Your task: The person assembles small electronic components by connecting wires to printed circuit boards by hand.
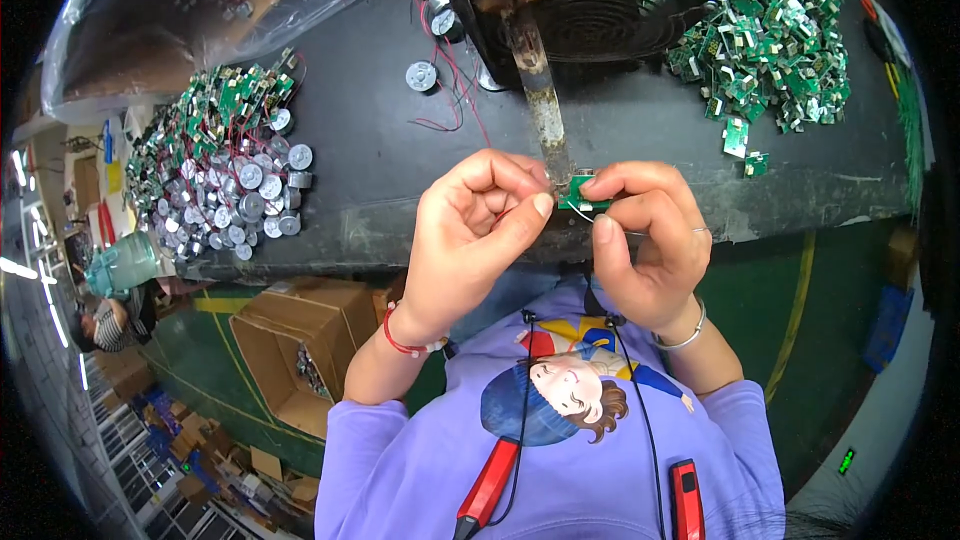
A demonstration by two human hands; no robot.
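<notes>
A small green circuit board [581,192] lies near the bench's front edge, below the tip of a soldering iron [545,110] that slants down from a stand. My left hand [475,230] is closed in a pinch just left of the board; what its fingertips hold is too small to make out. My right hand [652,235] is closed, with its index fingertip at the board's right side. From its fingers a thin silvery strand of solder wire [579,212] runs toward the board and the iron's tip.
Loose green boards [770,30] are heaped at the back right. Small round motors with boards and red wires [240,185] are piled at the left, beside a clear plastic bag [110,50]. Behind the iron stands a dark round-grilled unit [610,20]. A cardboard box [300,350] is below the bench.
</notes>
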